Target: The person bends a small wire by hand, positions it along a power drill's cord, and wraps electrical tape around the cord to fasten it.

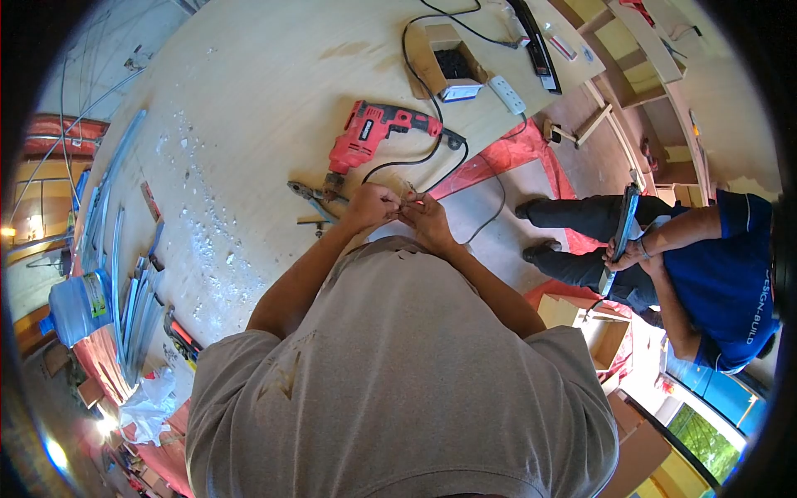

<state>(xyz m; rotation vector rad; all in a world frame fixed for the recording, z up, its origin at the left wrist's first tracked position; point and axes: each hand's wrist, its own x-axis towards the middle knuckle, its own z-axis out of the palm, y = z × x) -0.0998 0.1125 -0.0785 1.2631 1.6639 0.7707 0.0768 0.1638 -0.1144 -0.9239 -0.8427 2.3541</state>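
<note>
Both hands are close together at the table's near edge. My left hand [375, 205] is closed, fingertips pinched, beside the chuck of a red and black power drill [365, 137]. My right hand [425, 217] is closed too, its fingertips almost touching those of my left. Whatever lies between the fingers is too small to make out. The drill lies on its side on the wooden table [274, 108], its black cord looping past my right hand. Pliers [311, 199] rest just left of my left hand.
An open cardboard box [452, 62] and a white power strip [506, 95] stand at the back. Metal strips [133, 307] and a blue water bottle [79, 307] are at left. At right, another person [706, 266] holds a metal piece [623, 236].
</note>
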